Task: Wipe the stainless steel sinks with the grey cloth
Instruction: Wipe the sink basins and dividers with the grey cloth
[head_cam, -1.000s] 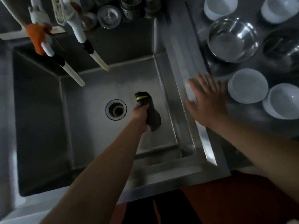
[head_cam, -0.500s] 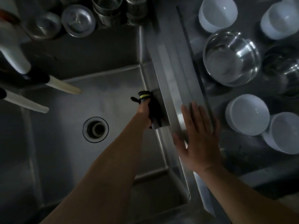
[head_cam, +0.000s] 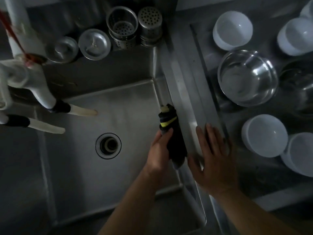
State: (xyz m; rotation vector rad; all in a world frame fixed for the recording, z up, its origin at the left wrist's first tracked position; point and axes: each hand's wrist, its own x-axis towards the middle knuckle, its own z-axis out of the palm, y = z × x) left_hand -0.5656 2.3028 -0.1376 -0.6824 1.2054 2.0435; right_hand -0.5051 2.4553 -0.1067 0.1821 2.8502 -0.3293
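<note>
A deep stainless steel sink [head_cam: 81, 175] fills the middle of the head view, with a round drain [head_cam: 108, 145] in its floor. My left hand [head_cam: 158, 154] grips a dark grey cloth [head_cam: 175, 141] with a yellow stripe and holds it against the sink's right inner wall. My right hand [head_cam: 213, 160] lies flat, fingers spread, on the raised steel rim [head_cam: 184, 92] just right of the cloth.
Two white taps [head_cam: 50, 114] reach over the sink from the left. Strainer baskets [head_cam: 122, 26] and drain lids [head_cam: 94, 44] stand on the back ledge. On the right counter sit several white bowls [head_cam: 264, 135] and a steel bowl [head_cam: 247, 77].
My left hand has carried the cloth from the sink floor near the drain up onto the right wall. My right hand has slid nearer along the rim.
</note>
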